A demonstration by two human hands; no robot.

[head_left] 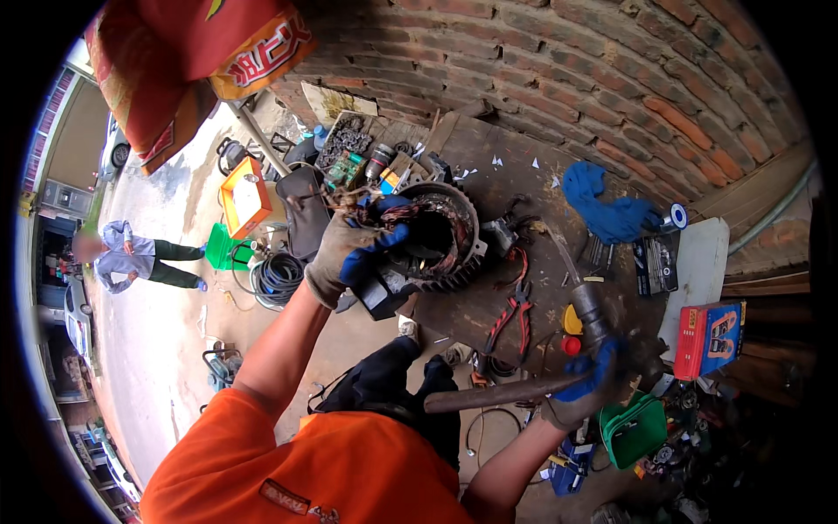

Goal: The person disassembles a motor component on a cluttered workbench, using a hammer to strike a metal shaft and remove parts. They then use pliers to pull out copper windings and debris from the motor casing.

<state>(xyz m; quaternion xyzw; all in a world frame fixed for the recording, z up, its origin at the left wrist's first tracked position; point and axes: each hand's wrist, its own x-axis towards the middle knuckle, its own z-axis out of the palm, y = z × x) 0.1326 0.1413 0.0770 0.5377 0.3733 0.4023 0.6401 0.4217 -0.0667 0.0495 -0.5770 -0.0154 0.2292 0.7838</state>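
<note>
A finned, round motor housing (476,249) rests on the worktable, its bore dark and lined with copper windings (401,210). My left hand (353,249), in a grey and blue work glove, is closed at the housing's left side on a bundle of copper wire (349,199); frayed ends stick out above the fingers. Over the table's near right part, my gloved right hand (587,384) grips a hammer by its thick brown handle (497,395). The hammer's head is dark and hard to make out. Red-handled pliers (511,323) lie between the hands.
A grey metal tube (591,310), blue cloth (607,201), bit set (655,265) and red box (703,339) lie to the right. Green bins (633,428) and coiled cable (278,279) flank the table. A brick wall (567,79) stands behind; a person (131,253) stands far left.
</note>
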